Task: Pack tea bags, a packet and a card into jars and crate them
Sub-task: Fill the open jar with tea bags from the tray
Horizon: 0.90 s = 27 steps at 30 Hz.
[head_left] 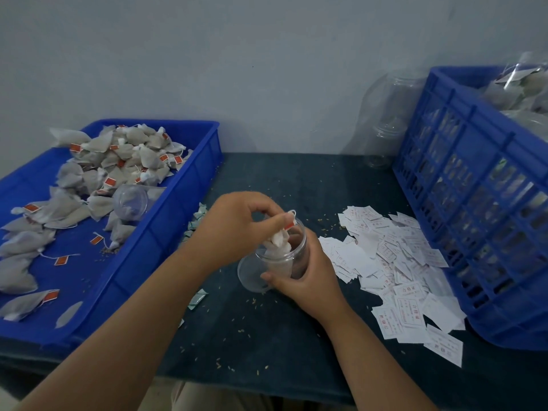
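A clear plastic jar point(261, 271) sits tilted on the dark table point(267, 336) at the centre. My right hand point(308, 274) grips its side and neck. My left hand point(237, 223) pinches tea bags point(280, 244) with a red tag and holds them in the jar's mouth. Loose tea bags point(112, 161) fill the blue tray point(166, 238) on the left. White cards point(394, 262) lie in a heap to the right. Small green-white packets point(197, 299) lie beside the tray. A blue crate point(462, 203) holding filled jars stands at the right.
An empty jar point(132, 203) lies on its side among the tea bags in the tray. Empty clear jars point(385, 120) stand stacked at the back against the wall, left of the crate. Loose grains are scattered across the table.
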Each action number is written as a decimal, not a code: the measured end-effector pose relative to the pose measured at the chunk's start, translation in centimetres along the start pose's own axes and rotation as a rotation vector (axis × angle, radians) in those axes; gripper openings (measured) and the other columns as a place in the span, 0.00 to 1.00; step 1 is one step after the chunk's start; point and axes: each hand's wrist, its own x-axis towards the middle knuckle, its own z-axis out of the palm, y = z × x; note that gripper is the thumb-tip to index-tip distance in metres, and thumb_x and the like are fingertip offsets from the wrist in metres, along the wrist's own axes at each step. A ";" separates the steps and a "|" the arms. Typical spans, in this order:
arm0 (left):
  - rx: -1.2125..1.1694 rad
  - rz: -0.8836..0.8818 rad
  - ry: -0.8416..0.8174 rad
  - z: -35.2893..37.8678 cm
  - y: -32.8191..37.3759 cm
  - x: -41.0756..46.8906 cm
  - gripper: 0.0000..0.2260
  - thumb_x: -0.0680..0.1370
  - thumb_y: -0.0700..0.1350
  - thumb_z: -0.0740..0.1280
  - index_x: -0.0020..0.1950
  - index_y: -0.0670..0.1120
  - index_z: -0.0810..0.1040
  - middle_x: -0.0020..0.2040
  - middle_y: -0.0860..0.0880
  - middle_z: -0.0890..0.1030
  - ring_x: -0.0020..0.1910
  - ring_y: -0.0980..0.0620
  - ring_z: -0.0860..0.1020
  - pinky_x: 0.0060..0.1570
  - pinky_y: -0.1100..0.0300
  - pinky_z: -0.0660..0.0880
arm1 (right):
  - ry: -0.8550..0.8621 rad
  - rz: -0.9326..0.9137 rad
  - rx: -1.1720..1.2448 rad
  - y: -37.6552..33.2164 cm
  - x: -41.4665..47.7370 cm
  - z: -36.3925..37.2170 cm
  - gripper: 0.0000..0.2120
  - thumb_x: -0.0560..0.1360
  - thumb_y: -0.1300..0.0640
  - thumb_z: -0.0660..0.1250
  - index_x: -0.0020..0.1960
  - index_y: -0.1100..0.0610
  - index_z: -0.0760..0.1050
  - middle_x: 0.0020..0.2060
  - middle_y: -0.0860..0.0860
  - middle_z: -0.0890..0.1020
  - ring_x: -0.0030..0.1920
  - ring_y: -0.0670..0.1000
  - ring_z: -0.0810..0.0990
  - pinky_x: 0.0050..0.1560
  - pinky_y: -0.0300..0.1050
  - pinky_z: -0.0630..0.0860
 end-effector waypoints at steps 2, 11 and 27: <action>0.090 0.024 -0.001 -0.2 -0.2 -0.3 0.05 0.76 0.57 0.75 0.41 0.59 0.85 0.45 0.61 0.83 0.50 0.59 0.79 0.51 0.61 0.74 | 0.007 0.004 -0.007 -0.1 0.1 -0.1 0.37 0.69 0.51 0.86 0.69 0.30 0.73 0.62 0.40 0.85 0.63 0.45 0.85 0.58 0.36 0.81; 0.196 -0.061 -0.121 -3.7 0.1 -1.9 0.09 0.81 0.57 0.68 0.52 0.57 0.87 0.47 0.62 0.85 0.47 0.64 0.81 0.48 0.63 0.79 | -0.025 0.007 -0.095 0.5 -0.4 -0.2 0.38 0.63 0.40 0.87 0.67 0.30 0.72 0.61 0.40 0.83 0.63 0.46 0.84 0.57 0.36 0.80; 0.616 -1.175 -0.693 -18.7 -16.8 -8.9 0.45 0.69 0.71 0.75 0.80 0.55 0.65 0.73 0.45 0.73 0.60 0.44 0.80 0.51 0.53 0.82 | -0.079 0.034 -0.095 1.0 -0.4 -0.2 0.42 0.59 0.44 0.85 0.69 0.28 0.71 0.62 0.32 0.82 0.61 0.36 0.82 0.57 0.46 0.79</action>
